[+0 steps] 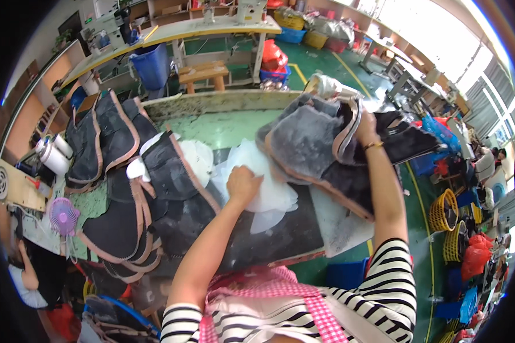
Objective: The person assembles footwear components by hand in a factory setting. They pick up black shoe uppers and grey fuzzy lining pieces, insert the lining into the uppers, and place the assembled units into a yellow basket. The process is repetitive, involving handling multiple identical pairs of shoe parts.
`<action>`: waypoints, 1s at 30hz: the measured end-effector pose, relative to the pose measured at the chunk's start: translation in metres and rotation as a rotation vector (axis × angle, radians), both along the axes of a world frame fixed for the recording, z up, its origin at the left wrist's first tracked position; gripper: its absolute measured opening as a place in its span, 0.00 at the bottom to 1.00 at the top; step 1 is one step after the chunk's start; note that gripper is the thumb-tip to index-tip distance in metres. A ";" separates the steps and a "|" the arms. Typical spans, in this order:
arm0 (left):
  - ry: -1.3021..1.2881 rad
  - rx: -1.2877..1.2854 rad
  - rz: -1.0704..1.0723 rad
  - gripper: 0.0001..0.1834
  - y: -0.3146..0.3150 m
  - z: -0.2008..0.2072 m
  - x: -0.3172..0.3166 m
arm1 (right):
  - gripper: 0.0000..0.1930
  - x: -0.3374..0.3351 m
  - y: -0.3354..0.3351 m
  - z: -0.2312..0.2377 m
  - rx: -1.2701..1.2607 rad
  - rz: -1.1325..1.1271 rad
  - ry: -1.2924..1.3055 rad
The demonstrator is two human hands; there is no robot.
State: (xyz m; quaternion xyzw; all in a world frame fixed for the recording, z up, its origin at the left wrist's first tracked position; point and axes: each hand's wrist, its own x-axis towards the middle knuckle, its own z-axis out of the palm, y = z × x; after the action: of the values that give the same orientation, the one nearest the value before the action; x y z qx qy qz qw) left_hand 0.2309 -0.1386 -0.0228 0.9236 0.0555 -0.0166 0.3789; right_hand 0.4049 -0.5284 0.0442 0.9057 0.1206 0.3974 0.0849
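Observation:
My left hand (245,186), fingers curled, is closed on thin white translucent sheets (274,191) that lie in a loose stack on the dark work surface (280,231). To the right, my right hand (367,128) grips the folded edge of a grey fleece-lined piece (309,134) with tan binding; my fingertips are partly hidden behind the fold. That piece lies in a pile at the table's right side. Left of my left hand are dark cut pieces (174,177) with tan edging and a rounded white pad (195,163) partly beneath them.
More dark bound pieces (106,134) lie at the table's left, beside a small purple fan (64,216) and a white spray can (52,155). Beyond the table stand a wooden stool (203,72) and blue bin (150,66). Yellow baskets (444,210) line the right side.

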 end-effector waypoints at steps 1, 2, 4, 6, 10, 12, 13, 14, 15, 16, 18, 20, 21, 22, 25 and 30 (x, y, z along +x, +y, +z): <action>0.082 0.001 0.015 0.20 0.004 0.001 0.004 | 0.09 -0.004 0.015 0.026 -0.037 -0.211 0.208; 0.083 0.029 0.053 0.19 0.010 -0.005 0.008 | 0.12 -0.025 0.039 0.057 0.128 -0.141 0.205; 0.072 0.064 0.085 0.18 0.009 -0.021 0.015 | 0.15 -0.069 0.054 0.091 0.536 0.116 -0.012; 0.030 0.052 0.096 0.16 0.007 -0.020 0.011 | 0.11 -0.137 0.110 0.102 0.730 0.421 -0.210; -0.043 -0.186 -0.138 0.14 0.018 -0.002 0.002 | 0.09 -0.232 0.186 0.047 0.446 0.720 0.390; -0.069 -0.514 -0.097 0.11 0.029 0.018 -0.030 | 0.09 -0.239 0.185 0.003 0.884 0.555 0.646; -0.092 -0.671 -0.056 0.10 0.038 0.031 -0.050 | 0.10 -0.242 0.188 0.001 1.078 0.566 0.797; -0.262 -0.671 -0.034 0.08 0.043 0.044 -0.074 | 0.12 -0.245 0.192 0.003 1.268 0.572 0.959; -0.425 -0.662 -0.013 0.06 0.044 0.055 -0.101 | 0.13 -0.251 0.200 0.003 1.458 0.562 1.133; -0.500 -0.800 0.058 0.05 0.042 0.065 -0.126 | 0.19 -0.260 0.214 0.001 1.549 0.741 1.238; -0.652 -0.977 0.185 0.05 0.038 0.061 -0.160 | 0.21 -0.273 0.253 -0.011 1.708 0.848 1.391; -0.627 -0.990 0.184 0.05 0.044 0.035 -0.183 | 0.23 -0.282 0.284 -0.019 1.740 0.879 1.431; -0.595 -0.990 0.165 0.06 0.052 0.023 -0.193 | 0.24 -0.277 0.293 -0.021 1.651 0.892 1.433; -0.598 -0.943 0.217 0.07 0.061 0.029 -0.200 | 0.26 -0.269 0.300 -0.020 1.562 0.901 1.429; -0.612 -0.948 0.199 0.10 0.098 0.055 -0.206 | 0.35 -0.257 0.322 0.009 1.654 1.034 1.602; -0.586 -1.170 0.237 0.11 0.099 0.050 -0.210 | 0.40 -0.275 0.344 -0.028 1.563 1.218 1.631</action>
State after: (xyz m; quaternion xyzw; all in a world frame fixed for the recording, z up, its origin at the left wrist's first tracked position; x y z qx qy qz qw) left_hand 0.0211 -0.0392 0.0276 0.5196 0.0332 0.2494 0.8165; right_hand 0.1303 -0.1841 0.0166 0.4938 0.2660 -0.3301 -0.7593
